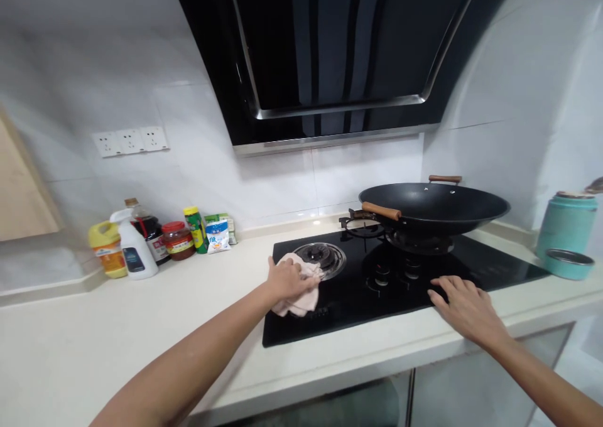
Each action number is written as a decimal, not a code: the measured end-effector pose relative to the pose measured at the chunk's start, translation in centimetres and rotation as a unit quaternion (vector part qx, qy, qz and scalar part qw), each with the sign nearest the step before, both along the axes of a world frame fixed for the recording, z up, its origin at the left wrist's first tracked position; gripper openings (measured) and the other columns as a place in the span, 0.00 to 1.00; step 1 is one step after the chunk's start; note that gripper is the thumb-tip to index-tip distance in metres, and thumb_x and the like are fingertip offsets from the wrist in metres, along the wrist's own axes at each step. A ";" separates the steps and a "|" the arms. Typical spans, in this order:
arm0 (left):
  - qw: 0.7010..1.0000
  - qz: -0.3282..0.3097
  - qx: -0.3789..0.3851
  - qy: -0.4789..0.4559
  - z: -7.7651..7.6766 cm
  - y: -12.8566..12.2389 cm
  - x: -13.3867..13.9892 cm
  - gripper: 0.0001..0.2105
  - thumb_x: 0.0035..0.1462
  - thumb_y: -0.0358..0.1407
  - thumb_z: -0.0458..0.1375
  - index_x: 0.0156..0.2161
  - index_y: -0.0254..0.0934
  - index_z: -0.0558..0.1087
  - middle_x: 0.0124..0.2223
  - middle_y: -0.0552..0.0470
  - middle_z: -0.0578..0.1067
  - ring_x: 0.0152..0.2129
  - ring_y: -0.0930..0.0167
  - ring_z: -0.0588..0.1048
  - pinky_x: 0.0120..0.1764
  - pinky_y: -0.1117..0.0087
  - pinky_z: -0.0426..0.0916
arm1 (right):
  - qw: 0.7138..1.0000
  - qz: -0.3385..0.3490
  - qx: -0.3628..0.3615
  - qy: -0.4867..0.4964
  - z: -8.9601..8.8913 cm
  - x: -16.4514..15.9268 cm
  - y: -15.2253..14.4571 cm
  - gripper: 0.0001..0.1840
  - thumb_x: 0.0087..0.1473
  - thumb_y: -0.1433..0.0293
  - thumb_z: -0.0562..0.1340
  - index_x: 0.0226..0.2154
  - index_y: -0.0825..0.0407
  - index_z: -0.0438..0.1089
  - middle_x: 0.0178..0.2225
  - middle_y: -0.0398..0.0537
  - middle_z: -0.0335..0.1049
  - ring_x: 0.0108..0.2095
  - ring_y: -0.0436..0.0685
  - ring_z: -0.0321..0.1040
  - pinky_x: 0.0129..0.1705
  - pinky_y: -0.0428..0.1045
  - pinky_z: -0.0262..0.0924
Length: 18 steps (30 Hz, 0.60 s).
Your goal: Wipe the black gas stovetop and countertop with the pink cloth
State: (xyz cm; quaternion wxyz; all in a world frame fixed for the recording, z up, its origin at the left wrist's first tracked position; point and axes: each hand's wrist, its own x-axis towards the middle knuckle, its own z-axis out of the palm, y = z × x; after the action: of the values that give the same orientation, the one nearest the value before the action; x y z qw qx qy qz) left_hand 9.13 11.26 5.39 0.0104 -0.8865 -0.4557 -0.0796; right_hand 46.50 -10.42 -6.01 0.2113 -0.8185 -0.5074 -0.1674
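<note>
Leftward on hob (342,306), near edge, left hand (288,281) on cloth (305,301), counter (183,295) beyond

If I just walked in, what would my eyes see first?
Probably the big black wok with wooden handles, on the right side of the stovetop. Next, the left hand holding a pale cloth on the left side. Above hangs a shiny dark hood.

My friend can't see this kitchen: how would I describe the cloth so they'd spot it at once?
Under the black range hood, find the black glass cooktop, then the round metal burner at its left end. By that burner, under the left hand, is the cloth: crumpled and pale pink, the only fabric on the glass.
</note>
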 end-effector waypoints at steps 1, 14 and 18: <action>1.000 0.010 0.005 0.005 -0.1 0.3 -0.4 0.37 0.52 0.70 0.50 0.46 0.40 0.79 0.56 0.34 0.76 0.57 0.46 0.69 0.64 0.34 0.37 | 1.000 0.001 0.000 0.002 0.0 0.0 0.0 0.27 0.63 0.53 0.48 0.51 0.48 0.73 0.54 0.53 0.69 0.53 0.66 0.65 0.55 0.63 0.57; 0.993 0.110 -0.016 -0.046 -0.9 7.3 -1.3 0.31 0.63 0.61 0.41 0.42 0.39 0.78 0.53 0.40 0.79 0.51 0.55 0.76 0.51 0.57 0.68 | 1.000 0.005 0.015 -0.019 -0.4 0.0 0.2 0.27 0.64 0.55 0.48 0.51 0.50 0.72 0.54 0.54 0.69 0.53 0.67 0.64 0.56 0.64 0.56; 0.991 0.113 -0.026 -0.068 -1.4 10.9 0.0 0.29 0.64 0.57 0.43 0.44 0.37 0.77 0.51 0.41 0.79 0.50 0.57 0.76 0.51 0.61 0.68 | 0.999 0.005 0.017 -0.028 -0.5 0.2 0.2 0.27 0.64 0.53 0.47 0.51 0.50 0.72 0.53 0.55 0.69 0.52 0.68 0.65 0.54 0.65 0.57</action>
State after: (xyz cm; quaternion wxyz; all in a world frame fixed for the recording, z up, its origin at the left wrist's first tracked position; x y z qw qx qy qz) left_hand 9.14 22.16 3.95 -0.0347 -0.8219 -0.5544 -0.1262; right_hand 46.71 -10.21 -6.52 0.2116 -0.8075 -0.5140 -0.1976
